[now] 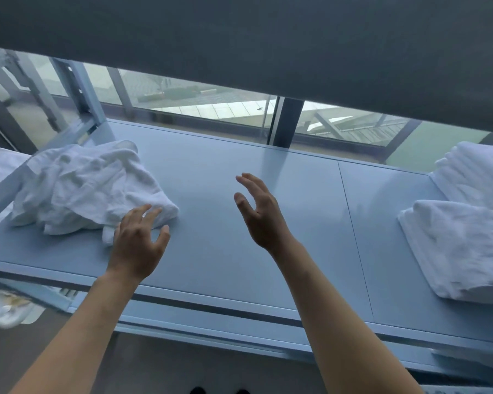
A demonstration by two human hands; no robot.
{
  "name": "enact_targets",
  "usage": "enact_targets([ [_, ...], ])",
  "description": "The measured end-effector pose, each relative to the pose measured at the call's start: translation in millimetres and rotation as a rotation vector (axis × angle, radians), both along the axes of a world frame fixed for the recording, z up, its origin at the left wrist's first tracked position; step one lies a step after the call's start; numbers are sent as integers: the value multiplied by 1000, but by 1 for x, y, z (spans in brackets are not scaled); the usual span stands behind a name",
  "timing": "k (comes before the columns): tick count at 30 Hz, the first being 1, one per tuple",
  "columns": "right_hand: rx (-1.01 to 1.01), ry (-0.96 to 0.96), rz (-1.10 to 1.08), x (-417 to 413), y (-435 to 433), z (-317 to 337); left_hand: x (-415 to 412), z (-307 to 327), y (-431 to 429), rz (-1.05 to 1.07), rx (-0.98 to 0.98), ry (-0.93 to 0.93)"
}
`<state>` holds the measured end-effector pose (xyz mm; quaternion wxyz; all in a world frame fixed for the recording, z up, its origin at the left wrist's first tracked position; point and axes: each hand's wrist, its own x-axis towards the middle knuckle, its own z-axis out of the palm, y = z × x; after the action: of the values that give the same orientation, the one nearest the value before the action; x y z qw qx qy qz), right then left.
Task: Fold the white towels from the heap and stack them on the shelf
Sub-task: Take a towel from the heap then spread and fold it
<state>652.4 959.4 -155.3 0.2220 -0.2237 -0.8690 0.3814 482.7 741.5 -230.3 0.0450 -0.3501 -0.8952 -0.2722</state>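
My left hand's fingers (143, 216), spread and empty, reach the crumpled heap of white cloth towels (88, 186) on the pale blue shelf (239, 251); my right hand (256, 211) hovers open beside it. Next I'd pinch one towel's edge free.

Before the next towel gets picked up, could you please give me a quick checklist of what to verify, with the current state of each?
1. Left hand free to grasp: ok, fingers spread, at the near edge of the heap of crumpled towels.
2. Right hand free: ok, open above the bare shelf, holding nothing.
3. Folding space on the shelf between heap and stacks: ok, bare.
4. Folded stacks tidy on the right: ok, two stacks, partly out of frame.
5. A single towel separated from the heap: cannot tell, the layers are tangled.
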Motion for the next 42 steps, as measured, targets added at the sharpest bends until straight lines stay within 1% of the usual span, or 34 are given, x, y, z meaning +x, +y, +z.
enact_targets([
  [4,-28,27,-6,7,6,-2,5,1,-1,-17,4,27],
  [7,-49,53,-4,7,4,-9,1,5,-9,-26,-35,57],
  [12,-67,32,20,-6,-15,-18,-22,16,-28,-9,-19,123],
  [18,-71,26,-23,-34,-34,-30,-88,8,-40,-10,-52,152],
  [21,-53,-21,-50,-59,-48,-37,-131,8,-50,20,-108,154],
  [24,-37,-58,-59,-91,-71,-41,-179,4,-67,49,-182,115],
  [27,-41,-76,-57,-125,-95,-45,-222,-12,-80,60,-313,-29],
  [29,-62,-80,-62,-144,-109,-49,-236,-28,-84,12,-377,-78],
  [34,-119,-89,-114,-173,-132,-53,-238,-45,-74,-56,-382,21],
  [42,-118,-118,-220,-179,-131,-56,-224,-52,-57,-156,-327,102],
])
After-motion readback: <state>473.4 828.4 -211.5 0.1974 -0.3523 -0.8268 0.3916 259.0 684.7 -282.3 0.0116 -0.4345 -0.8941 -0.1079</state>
